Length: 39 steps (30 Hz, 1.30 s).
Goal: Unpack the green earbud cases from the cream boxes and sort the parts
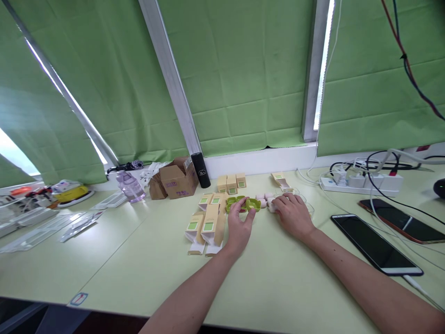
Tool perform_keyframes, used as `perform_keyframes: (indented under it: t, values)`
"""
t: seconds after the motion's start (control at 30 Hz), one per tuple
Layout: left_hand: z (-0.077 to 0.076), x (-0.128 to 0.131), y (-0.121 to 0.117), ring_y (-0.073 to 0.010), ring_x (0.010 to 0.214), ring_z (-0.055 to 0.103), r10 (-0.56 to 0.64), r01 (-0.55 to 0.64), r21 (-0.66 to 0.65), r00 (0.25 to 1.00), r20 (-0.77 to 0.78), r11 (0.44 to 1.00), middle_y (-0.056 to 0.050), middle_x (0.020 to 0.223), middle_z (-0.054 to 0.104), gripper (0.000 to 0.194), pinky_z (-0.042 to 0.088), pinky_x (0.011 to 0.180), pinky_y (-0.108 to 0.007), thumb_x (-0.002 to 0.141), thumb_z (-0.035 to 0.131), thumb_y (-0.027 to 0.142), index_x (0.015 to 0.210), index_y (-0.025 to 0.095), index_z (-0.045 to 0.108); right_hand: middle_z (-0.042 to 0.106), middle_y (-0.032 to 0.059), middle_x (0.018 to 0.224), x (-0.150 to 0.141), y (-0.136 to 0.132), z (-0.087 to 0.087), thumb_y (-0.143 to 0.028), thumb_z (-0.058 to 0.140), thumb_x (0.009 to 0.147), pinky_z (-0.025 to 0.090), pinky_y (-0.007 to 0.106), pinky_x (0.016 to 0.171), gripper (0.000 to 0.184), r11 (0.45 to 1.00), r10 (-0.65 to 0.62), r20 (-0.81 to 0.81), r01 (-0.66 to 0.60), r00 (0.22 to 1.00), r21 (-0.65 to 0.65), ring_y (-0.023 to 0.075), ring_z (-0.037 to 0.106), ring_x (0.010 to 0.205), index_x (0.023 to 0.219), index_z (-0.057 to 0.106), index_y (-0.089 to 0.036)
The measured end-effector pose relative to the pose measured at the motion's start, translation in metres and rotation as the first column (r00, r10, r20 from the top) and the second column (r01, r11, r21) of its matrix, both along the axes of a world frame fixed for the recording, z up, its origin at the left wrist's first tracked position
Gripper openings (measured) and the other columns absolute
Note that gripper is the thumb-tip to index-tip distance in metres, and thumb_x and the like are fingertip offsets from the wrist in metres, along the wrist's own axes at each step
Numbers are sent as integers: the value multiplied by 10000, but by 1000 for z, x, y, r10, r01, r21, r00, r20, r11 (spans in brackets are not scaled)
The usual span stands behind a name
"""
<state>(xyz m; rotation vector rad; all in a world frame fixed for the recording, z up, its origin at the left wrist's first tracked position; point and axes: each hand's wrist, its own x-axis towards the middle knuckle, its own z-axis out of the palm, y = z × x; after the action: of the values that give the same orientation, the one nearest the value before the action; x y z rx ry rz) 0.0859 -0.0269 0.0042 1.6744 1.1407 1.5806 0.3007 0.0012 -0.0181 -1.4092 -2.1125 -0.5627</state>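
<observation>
My left hand [239, 229] has its thumb and fingers closed around an open lime-green plastic case [253, 204] with rounded compartments. More green compartments [231, 201] show just left of its fingertips. Several small pale-pink and white pieces [263, 203] lie between my two hands. My right hand [294, 215] rests low over the table, its curled fingertips on a small whitish piece [272, 207], partly hidden by the fingers. To the left of my left hand lie long cream cartons [213, 220] with green labels, their near-end flaps open.
Small cream boxes [232, 183] stand behind the cartons, beside a black bottle [200, 170] and a cardboard box [179, 178]. An opened carton [281, 181] and clear plastic pieces [308, 208] lie behind my right hand. Phones [377, 243], cables and a power strip [361, 183] occupy the right.
</observation>
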Motion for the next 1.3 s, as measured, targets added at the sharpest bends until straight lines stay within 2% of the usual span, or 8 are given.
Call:
perform_keyframes:
  t: [0.3,0.43,0.57,0.67,0.8,1.0,1.23,1.3]
  values:
    - [4,-1,-3,-261,1177,620,-67,67,0,997,34,998,-111,1305,665,416,466,1024,-420,847,742,268,1251,222,653,738,99,1110,0,-2,3,-112,630,854,365,405,908,275,1000,16,-41,-15,999,27,309,555,1130,1115,665,-191]
    - [6,1,-5,-266,1203,620,-128,128,5,987,102,992,-110,1283,674,415,454,1051,-422,826,754,256,1222,213,639,730,102,1082,-4,-6,8,-110,607,871,394,418,914,236,994,76,-135,-64,988,93,313,561,1127,1090,640,-191]
    - [10,4,-8,-283,1227,629,-203,208,-4,960,195,978,-130,1265,683,448,465,1051,-418,834,781,343,1219,200,604,714,93,1112,-15,-16,12,-172,577,916,436,444,947,235,968,231,-319,-184,919,173,311,566,1149,1146,592,-220]
    - [11,7,-10,-275,1205,651,-268,282,-20,929,255,959,-141,1249,694,478,489,1029,-405,861,769,435,1227,199,572,688,91,1226,-25,-26,16,-212,573,932,453,481,1012,316,941,338,-430,-294,837,166,314,553,1217,1245,542,-248]
    - [9,10,-11,-253,1134,687,-327,362,-65,895,305,930,-145,1205,711,528,532,964,-382,853,764,522,1208,200,543,621,107,1367,-37,-37,19,-270,596,942,455,541,1076,474,910,408,-512,-382,756,161,328,511,1318,1394,452,-274]
    - [2,12,-6,-233,1009,724,-345,390,-108,891,296,915,-132,1078,748,561,546,903,-362,826,767,588,1152,183,556,573,127,1380,-39,-38,17,-268,599,954,472,562,1083,517,888,440,-562,-432,700,157,326,500,1335,1436,415,-278]
    - [1,16,-8,-253,983,737,-400,440,-150,886,235,885,-155,1077,751,527,551,919,-389,841,727,627,1056,161,611,595,124,1256,-38,-37,14,-213,601,913,496,538,1028,410,901,413,-596,-407,689,153,323,523,1243,1305,489,-258]
    - [3,16,-11,-257,967,736,-384,415,-150,902,196,897,-151,1050,755,547,553,902,-390,842,711,649,1072,161,620,597,121,1241,-38,-37,14,-211,600,903,498,531,1013,385,906,398,-614,-397,682,147,322,531,1221,1273,503,-257]
